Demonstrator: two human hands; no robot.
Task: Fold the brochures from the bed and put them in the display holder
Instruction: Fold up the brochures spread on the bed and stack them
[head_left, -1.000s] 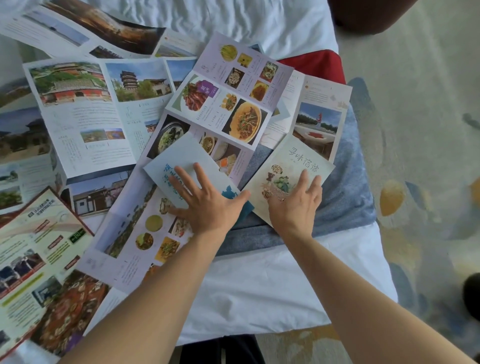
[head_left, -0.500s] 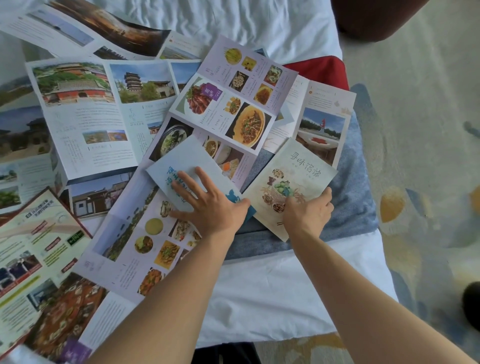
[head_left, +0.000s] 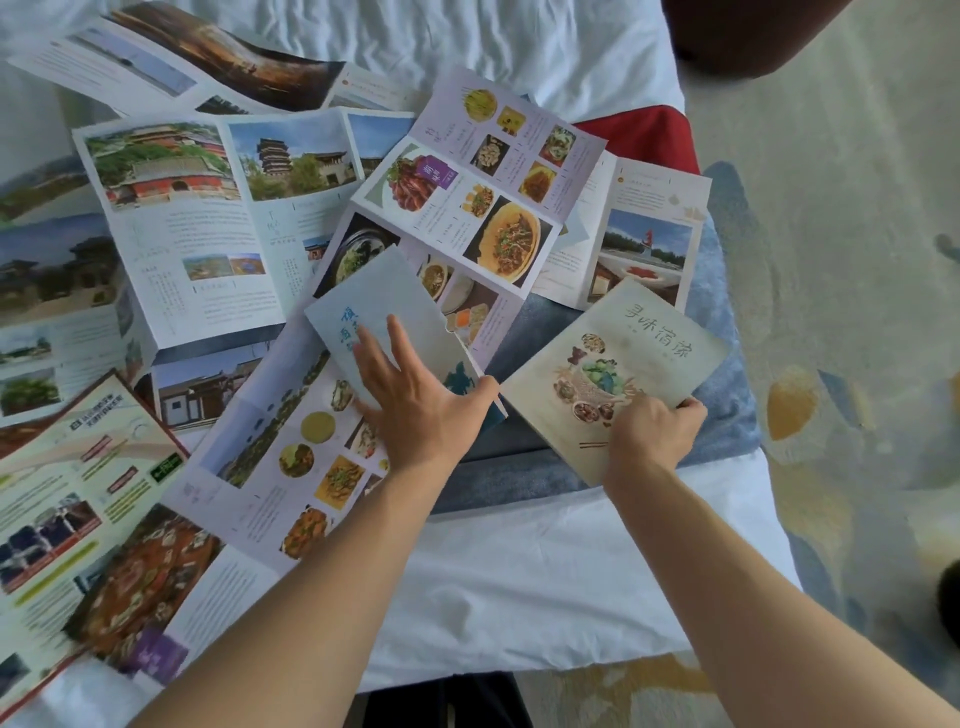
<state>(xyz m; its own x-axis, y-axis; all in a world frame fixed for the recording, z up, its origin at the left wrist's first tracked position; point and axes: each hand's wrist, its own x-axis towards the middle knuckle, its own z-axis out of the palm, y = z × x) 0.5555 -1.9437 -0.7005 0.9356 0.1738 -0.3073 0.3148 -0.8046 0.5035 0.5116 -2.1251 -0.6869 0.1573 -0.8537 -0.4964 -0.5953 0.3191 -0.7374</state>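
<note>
Several unfolded brochures cover the bed (head_left: 519, 597). A folded pale blue brochure (head_left: 379, 306) lies in the middle, and my left hand (head_left: 415, 400) rests flat on it with fingers spread. To its right a folded cream brochure (head_left: 613, 364) with food pictures lies on the blue blanket (head_left: 722, 395). My right hand (head_left: 649, 431) pinches the cream brochure's near right corner, thumb under the edge. An open food brochure (head_left: 478, 182) lies just beyond both. No display holder is in view.
Open scenery brochures (head_left: 197, 218) spread over the left half of the bed. A red cloth (head_left: 639, 135) shows at the back right. The bed's right edge drops to a patterned carpet (head_left: 841, 312). A dark rounded object (head_left: 737, 31) sits top right.
My right hand slid from lying flat on the cream brochure down to its near corner and closed on it. That corner has lifted slightly. The left hand stayed on the blue brochure.
</note>
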